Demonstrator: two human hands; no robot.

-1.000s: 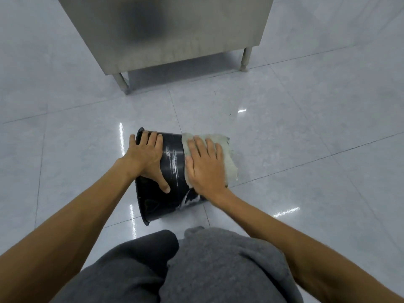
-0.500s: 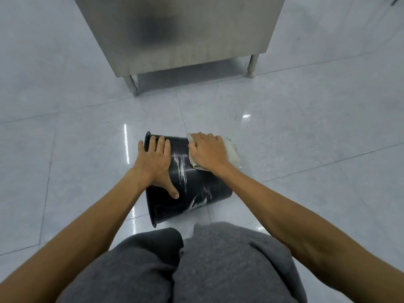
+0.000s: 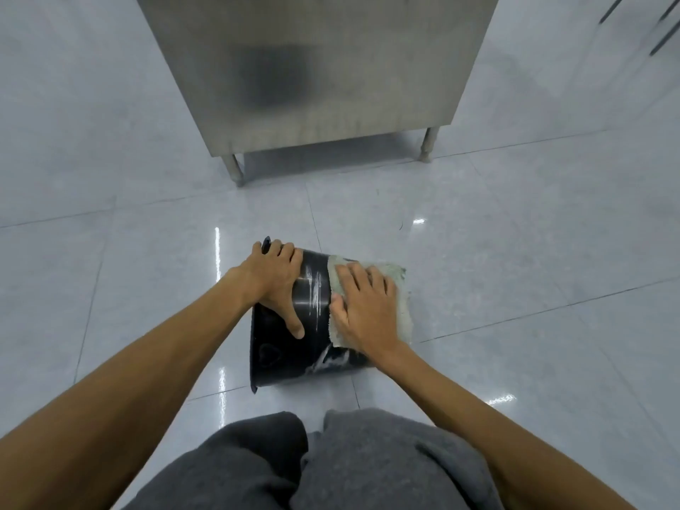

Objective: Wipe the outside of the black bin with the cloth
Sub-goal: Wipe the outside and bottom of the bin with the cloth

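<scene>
The black bin (image 3: 283,357) lies on its side on the tiled floor, its open rim to the left, with white smears on its wall. My left hand (image 3: 274,283) rests flat on the upper wall near the rim, thumb pointing down, steadying the bin. My right hand (image 3: 362,311) presses a pale greenish cloth (image 3: 399,292) flat against the bin's right part, near the base. The cloth covers the bin's base end, which is hidden.
A stainless steel cabinet (image 3: 323,68) on short legs (image 3: 235,171) stands on the floor just beyond the bin. My grey-trousered knees (image 3: 312,465) fill the bottom of the view. Thin dark legs (image 3: 662,27) of other furniture show at the top right.
My right hand slid the cloth from the far top of the bin back down toward me, and the cloth spread flatter. The left hand kept its hold. The view tilted up.
</scene>
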